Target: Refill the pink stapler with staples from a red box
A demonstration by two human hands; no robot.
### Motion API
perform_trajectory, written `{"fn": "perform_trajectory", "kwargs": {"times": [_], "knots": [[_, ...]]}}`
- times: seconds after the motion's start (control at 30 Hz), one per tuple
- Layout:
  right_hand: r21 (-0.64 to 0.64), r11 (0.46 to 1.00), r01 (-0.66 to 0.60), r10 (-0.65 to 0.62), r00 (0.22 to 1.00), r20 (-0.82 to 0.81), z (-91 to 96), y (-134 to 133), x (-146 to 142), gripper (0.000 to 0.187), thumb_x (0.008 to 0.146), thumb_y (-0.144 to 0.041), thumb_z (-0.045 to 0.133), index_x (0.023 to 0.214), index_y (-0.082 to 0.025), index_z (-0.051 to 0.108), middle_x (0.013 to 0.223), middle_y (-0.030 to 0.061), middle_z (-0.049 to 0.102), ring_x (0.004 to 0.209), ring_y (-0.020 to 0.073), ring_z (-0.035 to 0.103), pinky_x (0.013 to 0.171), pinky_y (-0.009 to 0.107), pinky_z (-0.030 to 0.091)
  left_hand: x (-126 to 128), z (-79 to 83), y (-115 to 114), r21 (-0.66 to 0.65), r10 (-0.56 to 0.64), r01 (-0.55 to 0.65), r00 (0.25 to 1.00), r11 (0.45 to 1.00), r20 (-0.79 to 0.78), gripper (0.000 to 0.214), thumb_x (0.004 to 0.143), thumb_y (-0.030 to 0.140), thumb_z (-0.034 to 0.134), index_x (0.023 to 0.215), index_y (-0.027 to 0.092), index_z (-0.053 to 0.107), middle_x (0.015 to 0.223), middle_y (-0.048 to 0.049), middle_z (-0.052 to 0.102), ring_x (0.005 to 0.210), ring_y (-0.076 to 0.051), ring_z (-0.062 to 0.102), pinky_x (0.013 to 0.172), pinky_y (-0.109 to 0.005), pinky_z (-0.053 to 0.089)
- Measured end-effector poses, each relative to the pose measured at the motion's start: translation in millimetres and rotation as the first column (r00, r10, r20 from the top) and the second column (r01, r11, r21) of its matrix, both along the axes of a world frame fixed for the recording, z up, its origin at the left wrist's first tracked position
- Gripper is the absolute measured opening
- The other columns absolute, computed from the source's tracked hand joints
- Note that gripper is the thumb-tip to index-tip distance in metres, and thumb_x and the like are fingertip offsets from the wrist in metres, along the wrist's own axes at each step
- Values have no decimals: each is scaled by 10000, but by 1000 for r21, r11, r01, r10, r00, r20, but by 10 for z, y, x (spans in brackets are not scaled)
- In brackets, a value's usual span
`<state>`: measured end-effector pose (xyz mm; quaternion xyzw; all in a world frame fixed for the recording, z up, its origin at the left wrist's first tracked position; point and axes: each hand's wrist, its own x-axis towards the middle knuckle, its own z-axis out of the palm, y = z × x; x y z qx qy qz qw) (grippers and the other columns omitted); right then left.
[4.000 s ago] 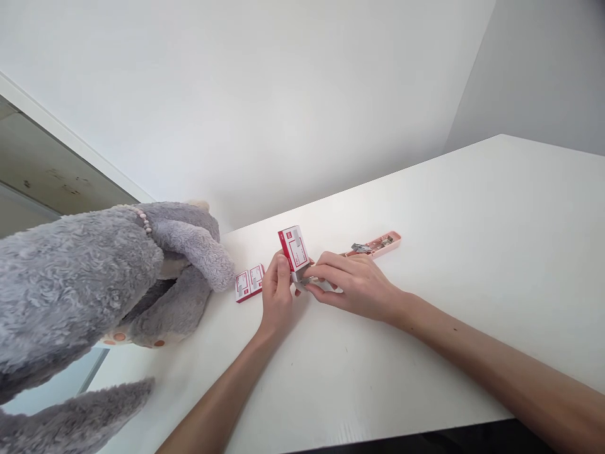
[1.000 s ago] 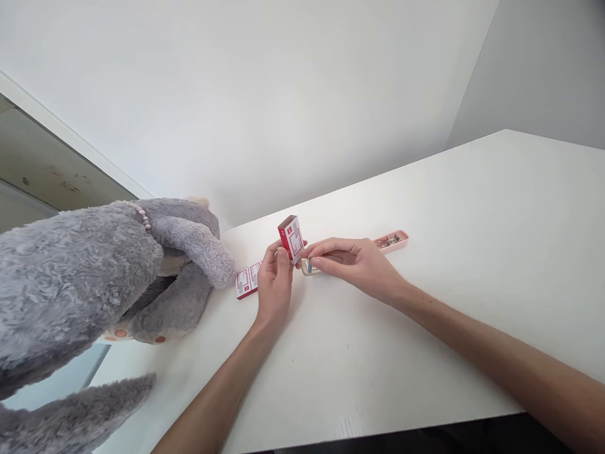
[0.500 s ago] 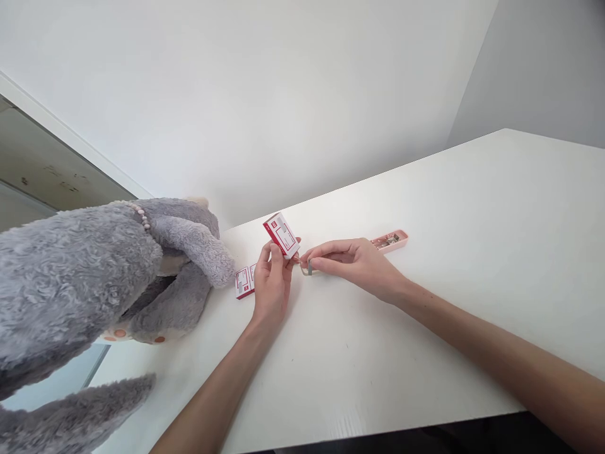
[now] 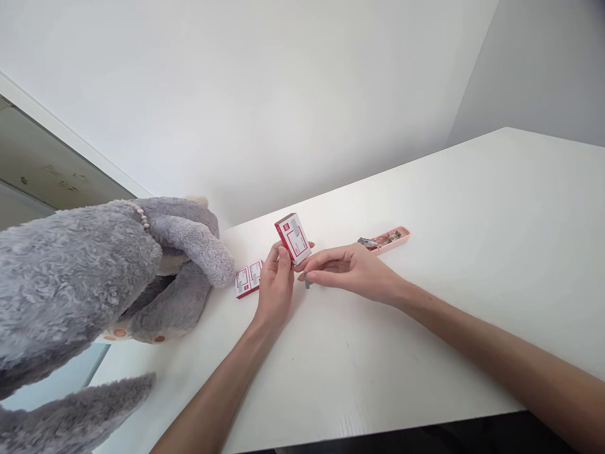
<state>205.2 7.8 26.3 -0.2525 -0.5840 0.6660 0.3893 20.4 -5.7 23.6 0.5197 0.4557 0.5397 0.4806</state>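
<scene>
My left hand (image 4: 276, 277) grips a small white and red cardboard box (image 4: 295, 238), tilted up above the table with its printed face toward me. Close beside the box's lower end, my right hand (image 4: 343, 268) pinches a small grey piece (image 4: 307, 282) between thumb and fingertips; it looks like a short strip of staples. Its upper part is hidden by the fingers. On the table left of my left hand lie matching white and red boxes (image 4: 248, 279), partly covered by that hand. Beyond my right hand rests a narrow pink tray (image 4: 401, 238) with small metal items in it.
A large grey plush toy (image 4: 85, 271) with a bead string takes up the left side, its arm reaching near the boxes. The white table (image 4: 378, 366) meets a pale wall (image 4: 302, 94) at the back. Its front edge shows at the bottom.
My left hand and its box have shifted slightly right and turned more upright. My right hand has dropped a little, uncovering metal parts at the tray's near end. The small grey piece sits lower.
</scene>
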Motion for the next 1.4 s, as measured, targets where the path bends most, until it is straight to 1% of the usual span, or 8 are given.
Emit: {"fn": "perform_trajectory", "kwargs": {"times": [0.3, 0.43, 0.57, 0.73, 0.83, 1.07, 1.3, 1.4], "knots": [[24, 1000, 0, 1, 999, -51, 10, 11, -3, 189, 860, -417, 776, 948, -253, 814, 1116, 40, 786, 1109, 243, 718, 1019, 430, 572, -1, -16, 0, 46, -25, 27, 999, 999, -39, 479, 970, 674, 558, 1102, 230, 680, 1221, -112, 749, 1143, -279, 700, 957, -443, 552], [27, 1000, 11, -12, 1000, 5, 8, 16, 19, 241, 844, -457, 787, 963, -249, 818, 1085, 49, 792, 1060, 247, 729, 967, 423, 587, -76, -30, 66, 124, 145, -131, 983, 984, -113, 455, 967, 663, 575, 1103, 237, 660, 1157, -98, 763, 1078, -236, 696, 951, -397, 518], [39, 999, 0, -2, 999, 52, 5, 29, 52, 259, 844, -469, 793, 982, -252, 820, 977, 50, 794, 954, 230, 739, 882, 399, 613, -172, -27, 149, 290, 386, -332, 909, 898, -157, 374, 988, 593, 595, 1106, 239, 612, 1109, -81, 767, 1002, -201, 699, 956, -367, 487], [31, 995, -90, 90, 996, 10, -2, 49, 81, 276, 846, -470, 805, 957, -218, 798, 916, 56, 788, 812, 195, 736, 773, 369, 630, -260, -8, 208, 397, 511, -415, 842, 818, -173, 313, 998, 523, 606, 1103, 231, 570, 1082, -74, 727, 1044, -209, 713, 923, -341, 490], [30, 991, -132, 133, 991, -23, -8, 59, 90, 247, 866, -431, 796, 977, -211, 783, 940, 59, 788, 809, 189, 740, 740, 352, 632, -350, 2, 242, 437, 592, -443, 747, 783, -303, 313, 975, 510, 641, 1099, 230, 573, 1053, -64, 714, 1031, -212, 694, 869, -329, 467], [6, 986, -169, 169, 985, -28, -35, 88, 103, 286, 842, -435, 830, 1007, -211, 761, 960, 46, 783, 766, 171, 745, 692, 321, 627, -618, -50, 323, 549, 648, -344, 378, 762, -662, 300, 931, 497, 674, 1063, 241, 590, 853, -30, 681, 925, -271, 622, 968, -431, 390], [1, 985, -172, 172, 985, -31, -8, 89, 117, 312, 819, -433, 850, 1003, -199, 754, 928, 52, 773, 746, 168, 733, 683, 313, 626, -626, -79, 327, 501, 560, -298, 157, 812, -814, 350, 894, 506, 670, 1090, 225, 599, 629, 27, 585, 842, -294, 623, 1006, -475, 383], [1, 986, -168, 168, 985, -25, -8, 92, 120, 307, 828, -431, 842, 1008, -198, 755, 942, 60, 775, 744, 168, 730, 685, 317, 623, -633, -66, 327, 477, 532, -300, 138, 826, -836, 295, 988, 458, 505, 1101, 207, 611, 765, -27, 662, 921, -289, 629, 1003, -462, 404]]}}
